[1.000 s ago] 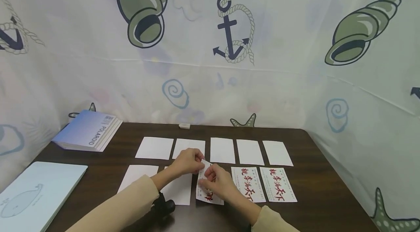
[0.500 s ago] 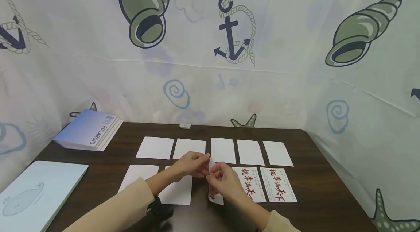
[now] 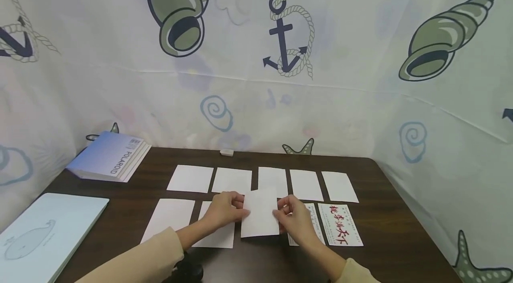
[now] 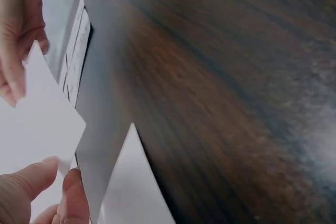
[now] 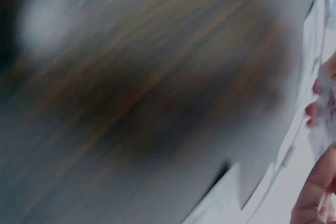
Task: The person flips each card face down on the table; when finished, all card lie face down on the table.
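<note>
A white card (image 3: 259, 214) is raised above the near middle of the table, its blank side toward me in the head view. My left hand (image 3: 223, 210) pinches its left edge between thumb and fingers. On the opposite edge, my right hand (image 3: 298, 220) pinches it too. In the left wrist view the card (image 4: 39, 114) stretches between both hands. Beneath and right of my right hand lies a card with red Chinese characters, partly covered. Another such printed card (image 3: 340, 225) lies fully visible beside it. A blank card (image 3: 218, 234) sits partly under my left forearm.
Several blank white cards (image 3: 190, 178) form a row at the back of the dark table (image 3: 392, 229). One more blank card (image 3: 170, 216) lies front left. A blue POLAROID box (image 3: 108, 156) and a pale whale-print board (image 3: 52, 234) stand at the left. A small white block (image 3: 226, 152) sits at the rear edge.
The card in my hands has been turned from its red printed face to its blank side and raised. My hands have moved apart to its two side edges.
</note>
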`<state>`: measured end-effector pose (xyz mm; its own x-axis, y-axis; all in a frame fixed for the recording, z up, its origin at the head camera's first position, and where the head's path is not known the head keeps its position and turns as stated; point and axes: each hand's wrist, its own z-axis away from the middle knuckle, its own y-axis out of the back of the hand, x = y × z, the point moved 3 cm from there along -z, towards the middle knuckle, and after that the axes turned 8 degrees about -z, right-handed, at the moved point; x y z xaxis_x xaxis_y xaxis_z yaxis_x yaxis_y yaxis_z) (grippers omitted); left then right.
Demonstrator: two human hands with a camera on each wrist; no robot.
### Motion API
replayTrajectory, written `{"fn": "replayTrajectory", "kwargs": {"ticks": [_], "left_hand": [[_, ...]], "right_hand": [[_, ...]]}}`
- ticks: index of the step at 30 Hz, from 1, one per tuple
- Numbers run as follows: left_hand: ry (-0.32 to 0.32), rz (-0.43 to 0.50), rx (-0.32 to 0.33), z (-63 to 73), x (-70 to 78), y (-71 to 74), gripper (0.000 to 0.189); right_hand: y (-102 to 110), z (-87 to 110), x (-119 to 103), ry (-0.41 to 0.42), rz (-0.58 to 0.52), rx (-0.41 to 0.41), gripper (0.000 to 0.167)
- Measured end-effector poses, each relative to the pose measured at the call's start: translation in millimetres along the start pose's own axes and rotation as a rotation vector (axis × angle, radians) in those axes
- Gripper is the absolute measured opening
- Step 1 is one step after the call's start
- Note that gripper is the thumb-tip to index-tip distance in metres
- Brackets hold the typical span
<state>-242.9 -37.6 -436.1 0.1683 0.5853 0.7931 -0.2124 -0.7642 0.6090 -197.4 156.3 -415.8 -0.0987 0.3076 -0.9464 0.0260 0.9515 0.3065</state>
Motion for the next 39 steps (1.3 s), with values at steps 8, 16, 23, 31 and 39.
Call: {"fn": "replayTrajectory", "kwargs": {"ticks": [8, 16, 23, 31, 39], "left_hand": [[-0.099, -0.207, 0.020, 3.4, 0.4, -4.7, 0.033], [-0.144, -0.318, -0.012, 1.4, 3.0, -12.6, 0.033], [-0.125, -0.398, -0.039, 0.8, 9.4, -12.1, 0.033], [-0.107, -0.391, -0.062, 1.5, 11.3, -11.9, 0.032], [-0.061, -0.317, -0.092, -1.6, 9.9, -10.7, 0.035]], "right_hand": [[-2, -3.7, 22, -0.086, 0.052, -0.181, 0.018], [-4, -4.5, 30, -0.105, 0.173, -0.241, 0.018], [-6, -5.5, 22, -0.079, 0.298, -0.232, 0.022], [28, -19.5, 27, -0.065, 0.214, -0.090, 0.019], [82, -29.4, 50, -0.168, 0.286, 0.074, 0.026]]}}
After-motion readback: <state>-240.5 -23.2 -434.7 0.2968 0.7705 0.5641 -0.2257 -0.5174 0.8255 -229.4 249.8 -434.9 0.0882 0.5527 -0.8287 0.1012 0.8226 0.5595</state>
